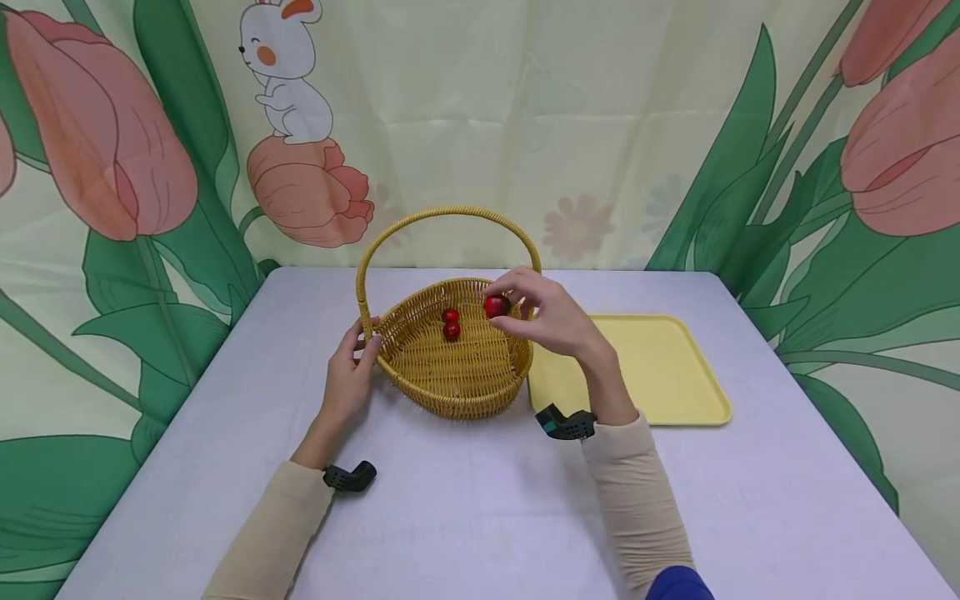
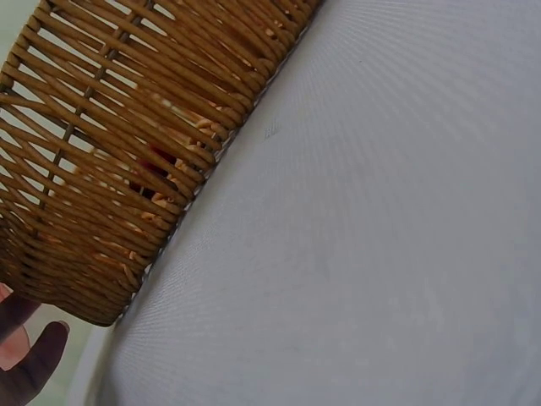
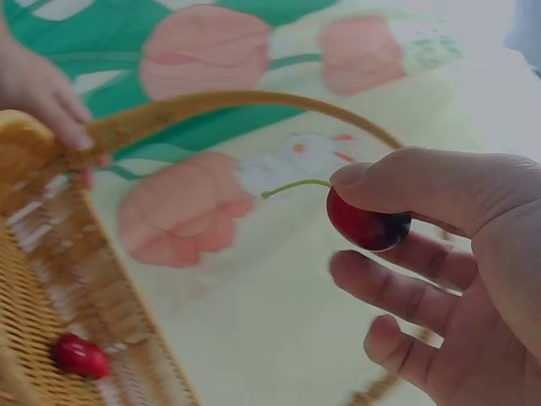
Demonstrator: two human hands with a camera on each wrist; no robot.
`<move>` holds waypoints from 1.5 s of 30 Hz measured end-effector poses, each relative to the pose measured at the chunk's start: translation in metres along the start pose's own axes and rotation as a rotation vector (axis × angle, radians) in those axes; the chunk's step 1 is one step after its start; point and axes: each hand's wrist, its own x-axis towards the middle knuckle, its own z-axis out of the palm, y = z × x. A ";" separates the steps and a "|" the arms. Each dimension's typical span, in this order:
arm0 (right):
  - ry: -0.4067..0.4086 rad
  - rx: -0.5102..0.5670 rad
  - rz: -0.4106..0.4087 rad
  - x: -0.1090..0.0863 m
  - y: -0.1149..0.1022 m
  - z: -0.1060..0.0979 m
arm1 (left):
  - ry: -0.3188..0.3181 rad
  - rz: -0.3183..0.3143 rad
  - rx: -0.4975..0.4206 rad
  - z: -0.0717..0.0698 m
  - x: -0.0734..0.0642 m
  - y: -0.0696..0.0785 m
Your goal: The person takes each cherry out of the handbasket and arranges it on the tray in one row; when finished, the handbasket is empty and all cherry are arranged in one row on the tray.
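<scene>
A dark red cherry (image 3: 365, 218) with a green stem is pinched between the thumb and fingers of my right hand (image 1: 546, 312), above the right side of the wicker basket (image 1: 457, 400). My left hand (image 1: 351, 367) grips the basket's left rim near the foot of its arched handle, thumb toward me. Two red cherries (image 1: 452, 332) lie inside on the basket's woven floor. In the right wrist view a red cherry (image 3: 80, 355) shows in the basket. The left wrist view shows the basket's outer wall (image 2: 127, 144) and some of the left fingers (image 2: 38, 359).
A yellow tray (image 1: 637, 371) lies right of the basket, partly behind my right arm. The table (image 1: 465, 517) has a white cloth. Behind it hangs a curtain (image 1: 480, 125) printed with tulips and a rabbit. Black cameras are strapped on both wrists.
</scene>
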 end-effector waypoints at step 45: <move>0.292 -0.235 0.866 -0.076 0.158 -0.044 | 0.013 -0.002 0.031 0.005 0.009 -0.036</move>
